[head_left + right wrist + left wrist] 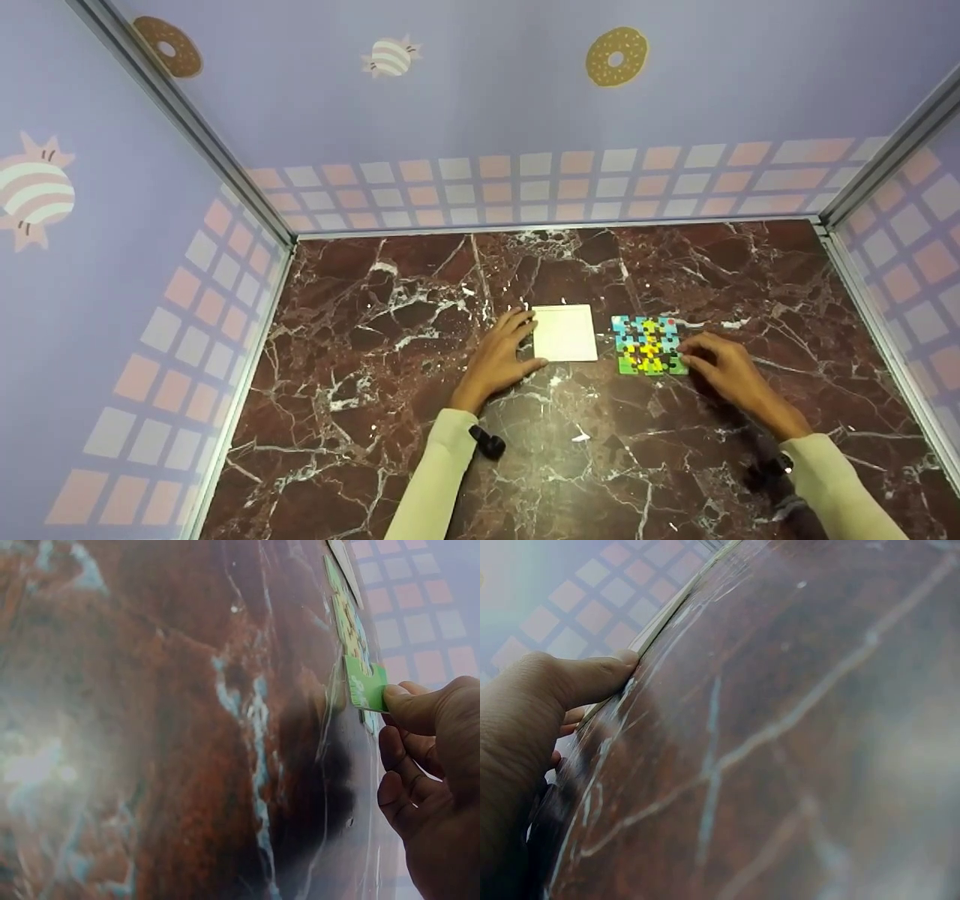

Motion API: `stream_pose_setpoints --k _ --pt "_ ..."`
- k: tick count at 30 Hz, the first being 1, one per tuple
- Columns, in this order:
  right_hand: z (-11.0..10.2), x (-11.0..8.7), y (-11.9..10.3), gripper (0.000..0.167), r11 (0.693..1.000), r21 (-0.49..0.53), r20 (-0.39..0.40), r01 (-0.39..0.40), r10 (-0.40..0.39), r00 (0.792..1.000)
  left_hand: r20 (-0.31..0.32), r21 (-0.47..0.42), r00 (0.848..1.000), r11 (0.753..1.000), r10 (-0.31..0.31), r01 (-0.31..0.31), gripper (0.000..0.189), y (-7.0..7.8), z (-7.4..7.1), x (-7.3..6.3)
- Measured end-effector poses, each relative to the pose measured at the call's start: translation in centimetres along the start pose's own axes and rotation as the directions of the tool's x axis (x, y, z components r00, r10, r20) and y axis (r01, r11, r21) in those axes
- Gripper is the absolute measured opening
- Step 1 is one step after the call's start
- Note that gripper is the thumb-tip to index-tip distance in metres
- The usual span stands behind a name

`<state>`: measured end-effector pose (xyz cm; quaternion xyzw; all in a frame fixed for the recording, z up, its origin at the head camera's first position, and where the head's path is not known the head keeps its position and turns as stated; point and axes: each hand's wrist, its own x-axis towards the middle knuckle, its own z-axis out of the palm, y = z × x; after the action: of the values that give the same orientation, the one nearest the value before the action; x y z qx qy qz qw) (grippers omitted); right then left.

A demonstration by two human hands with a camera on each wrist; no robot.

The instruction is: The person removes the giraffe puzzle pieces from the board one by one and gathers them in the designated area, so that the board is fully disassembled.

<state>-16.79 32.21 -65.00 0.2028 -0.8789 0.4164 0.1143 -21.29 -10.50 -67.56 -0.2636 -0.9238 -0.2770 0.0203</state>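
Observation:
A square, cream-white board (pixel 565 334) lies flat on the table, with a thin raised border along its top edge. My left hand (pixel 501 356) holds it at its left side, thumb at the lower left corner and fingers by the upper left. In the left wrist view the thumb (pixel 600 679) presses against the board's edge. To the right lies a colourful jigsaw puzzle (pixel 646 341) in blue, yellow and green, its pieces joined into a square. My right hand (pixel 724 367) pinches a green puzzle piece (pixel 364 684) at the puzzle's lower right corner. That piece is tilted up in the right wrist view.
The table (pixel 360 450) has a dark red marbled surface with white veins. A lilac back wall (pixel 480 105) with checks and sweets stands behind, and side walls close off left and right. Black straps with small cameras (pixel 487 442) sit on the wrists.

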Motion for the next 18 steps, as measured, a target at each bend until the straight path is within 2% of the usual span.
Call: stream_pose_setpoints --k 9,18 --pt "0.2 0.02 0.22 0.022 0.999 -0.005 0.019 -0.04 0.04 0.999 0.011 -0.021 0.999 0.999 -0.034 0.034 0.083 0.03 0.06 0.0" --pt "0.56 -0.03 0.35 0.02 0.998 -0.033 0.03 -0.06 0.061 0.998 0.002 -0.002 1.0 1.0 -0.016 0.016 0.082 -0.01 0.1 0.06"
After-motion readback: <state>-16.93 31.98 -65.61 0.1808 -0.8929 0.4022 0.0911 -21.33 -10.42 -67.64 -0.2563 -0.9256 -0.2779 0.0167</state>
